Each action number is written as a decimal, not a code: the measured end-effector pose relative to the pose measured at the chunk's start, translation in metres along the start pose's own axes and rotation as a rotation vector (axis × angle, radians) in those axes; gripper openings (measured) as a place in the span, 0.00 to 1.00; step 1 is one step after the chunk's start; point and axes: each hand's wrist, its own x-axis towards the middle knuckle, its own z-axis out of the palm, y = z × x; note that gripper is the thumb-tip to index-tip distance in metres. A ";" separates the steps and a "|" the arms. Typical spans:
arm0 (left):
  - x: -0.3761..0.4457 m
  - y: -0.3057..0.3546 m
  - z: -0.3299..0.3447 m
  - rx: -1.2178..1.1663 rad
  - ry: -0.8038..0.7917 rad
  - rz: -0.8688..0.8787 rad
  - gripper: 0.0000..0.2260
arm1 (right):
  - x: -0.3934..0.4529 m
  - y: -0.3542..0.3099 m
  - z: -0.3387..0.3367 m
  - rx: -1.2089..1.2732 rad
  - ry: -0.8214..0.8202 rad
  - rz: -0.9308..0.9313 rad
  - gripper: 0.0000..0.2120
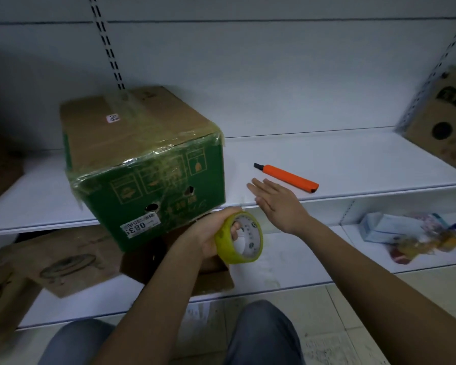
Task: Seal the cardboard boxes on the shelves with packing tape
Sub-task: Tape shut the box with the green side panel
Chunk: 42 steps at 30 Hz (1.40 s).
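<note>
Here the left hand (208, 233) grips the tape roll (241, 238); the right hand (277, 201), fingers straight, risks knocking the cutter (287, 177) off the shelf (353, 159).

White metal shelving unit filled view. Back panel (248, 75) was pale, plain, crossed by horizontal seam near top. Two slotted uprights (108, 43) ran up panel, one at left-centre, one at far right. Upper shelf (353, 154) and lower shelf (287, 267) were white, lower one scuffed. Floor (353, 325) was light tile with dark grout lines. Lighting was dim, corners shadowed.
</note>
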 end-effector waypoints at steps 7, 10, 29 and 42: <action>-0.069 0.002 0.001 0.209 0.022 0.098 0.11 | -0.009 -0.035 -0.040 0.397 -0.055 0.238 0.24; -0.106 0.007 0.005 0.481 0.111 0.360 0.08 | -0.028 -0.084 -0.076 1.085 -0.096 0.387 0.29; -0.292 0.097 -0.065 1.592 0.761 0.977 0.29 | -0.006 -0.169 -0.188 1.180 0.529 0.344 0.05; -0.247 0.123 -0.114 1.878 0.888 0.766 0.25 | 0.029 -0.148 -0.150 1.079 0.418 0.408 0.08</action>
